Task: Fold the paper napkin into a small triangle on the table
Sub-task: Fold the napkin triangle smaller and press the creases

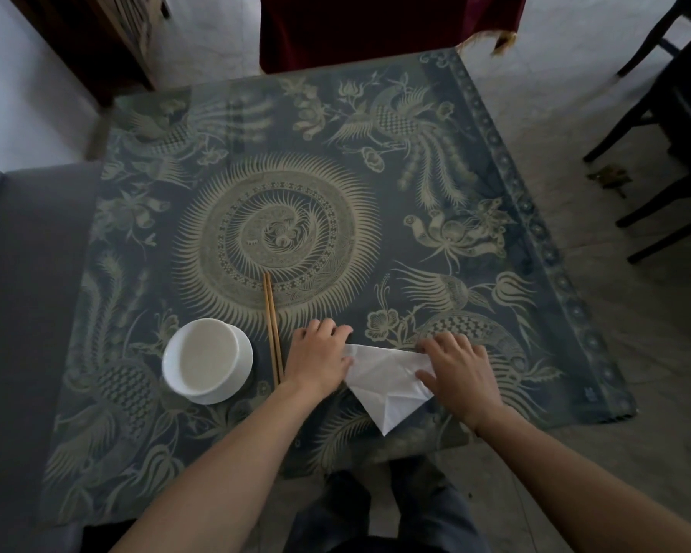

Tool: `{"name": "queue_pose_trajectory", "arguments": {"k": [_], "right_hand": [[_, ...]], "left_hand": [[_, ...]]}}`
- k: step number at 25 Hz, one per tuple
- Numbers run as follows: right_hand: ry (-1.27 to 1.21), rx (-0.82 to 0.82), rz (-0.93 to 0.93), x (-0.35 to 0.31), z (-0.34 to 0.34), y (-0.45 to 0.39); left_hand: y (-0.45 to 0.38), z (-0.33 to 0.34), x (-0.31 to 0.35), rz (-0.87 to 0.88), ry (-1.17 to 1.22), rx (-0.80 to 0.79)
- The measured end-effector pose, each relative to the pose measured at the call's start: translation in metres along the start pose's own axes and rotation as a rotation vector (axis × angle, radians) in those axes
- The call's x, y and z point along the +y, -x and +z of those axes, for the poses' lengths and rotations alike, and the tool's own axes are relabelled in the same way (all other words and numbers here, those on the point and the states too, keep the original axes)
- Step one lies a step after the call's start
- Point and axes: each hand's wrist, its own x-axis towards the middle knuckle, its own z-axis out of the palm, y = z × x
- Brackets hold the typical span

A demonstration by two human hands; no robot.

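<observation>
White paper was the material at the middle of the work: a napkin [387,383] lay flat on the table [495,185], near the edge closest to the person. It was already folded into a rough triangle, with one long edge running between the two hands and a point directed toward the person. Several creases were visible on its surface.

From the head camera, the left hand [320,355] rested on the left corner of the napkin. Its palm faced down and its fingers were curled a little, pressing the paper to the table; it did not pinch anything. The right hand [461,373] lay on the right corner, palm down, with the fingers spread open and flat. The thumb of this hand touched the top of the paper. Both forearms were bare and came in from the bottom of the view.

A dark blue cloth [435,241] with pale birds, flowers and a round sun-like pattern covered the table. Just to the left of the left hand lay a pair of wooden chopsticks [272,329], side by side and pointing away from the person. Further left stood a white bowl [206,355] on a white saucer [245,365].

Beyond the far edge of the table hung a dark red cloth [376,29]. Dark chair legs [663,217] stood on the floor at the right.
</observation>
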Motion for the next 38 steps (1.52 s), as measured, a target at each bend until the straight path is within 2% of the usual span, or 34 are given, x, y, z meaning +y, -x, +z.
{"name": "queue_pose_trajectory", "arguments": {"k": [3, 7, 11, 14, 19, 21, 24, 30, 33, 38], "right_hand": [[-0.047, -0.040, 0.021, 0.000, -0.005, -0.009], [-0.140, -0.062, 0.035, -0.003, -0.003, -0.013], [-0.164, -0.099, 0.006, -0.008, -0.006, -0.017], [-0.234, 0.009, 0.025, -0.016, -0.020, -0.029], [-0.327, 0.483, 0.052, -0.035, -0.054, -0.045], [-0.365, 0.559, 0.043, -0.039, -0.058, -0.045], [-0.337, 0.473, -0.019, -0.039, -0.038, -0.031], [-0.097, 0.168, -0.234, -0.027, 0.014, 0.007], [-0.090, 0.164, -0.267, -0.021, 0.024, 0.016], [-0.271, 0.239, -0.192, -0.018, 0.026, 0.019]], "left_hand": [[-0.014, -0.010, 0.000, -0.063, 0.022, -0.114], [-0.018, -0.013, 0.000, -0.041, 0.057, -0.214], [-0.019, -0.032, 0.001, -0.032, 0.406, -0.265], [-0.020, -0.062, -0.001, 0.056, 0.531, -0.146], [-0.009, -0.101, 0.004, 0.251, 0.620, 0.266], [0.004, -0.101, 0.006, 0.389, 0.582, 0.348], [0.024, -0.073, 0.012, 0.492, 0.444, 0.293], [0.046, 0.000, 0.024, 0.408, 0.409, 0.077], [0.047, 0.012, 0.026, 0.371, 0.441, 0.047], [0.040, -0.005, 0.023, 0.304, 0.535, 0.073]]}}
